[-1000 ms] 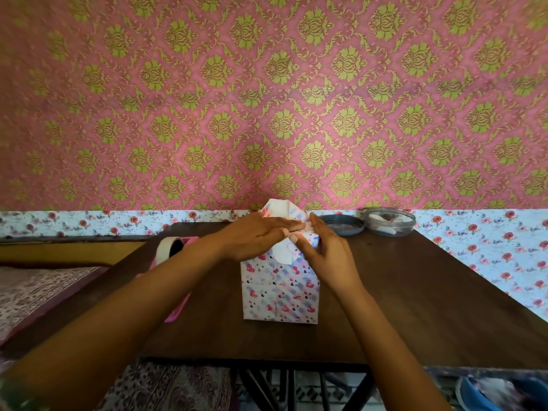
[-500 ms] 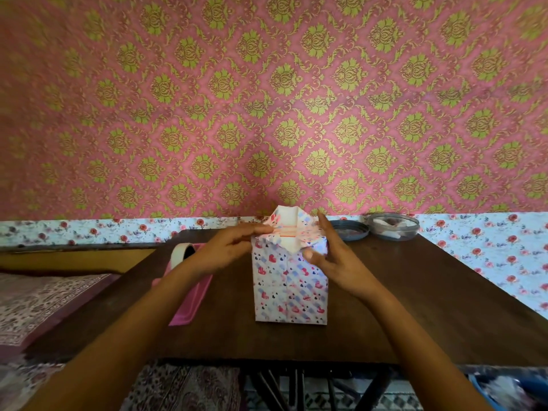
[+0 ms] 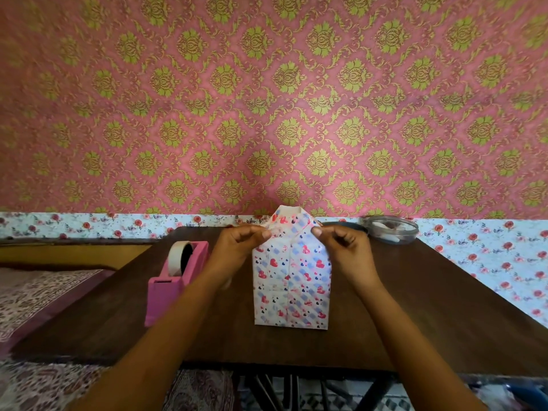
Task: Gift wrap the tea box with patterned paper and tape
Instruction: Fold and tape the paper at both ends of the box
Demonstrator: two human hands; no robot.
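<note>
So the tall tea box [image 3: 292, 292], wrapped in white gift paper [image 3: 289, 218] with red hearts and blue patches, stands upright on the dark wooden bench [image 3: 415, 307], right between the hands. Left hand [image 3: 237, 247] and right hand [image 3: 344, 247] both have curled fingers pinching the paper at the top corners. The pink plastic tape dispenser [image 3: 166, 292] sits just outside the left hand.

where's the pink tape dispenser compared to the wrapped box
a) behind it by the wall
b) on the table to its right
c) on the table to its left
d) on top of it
c: the pink tape dispenser stands on the table to the left of the wrapped box, apart from it.
</note>
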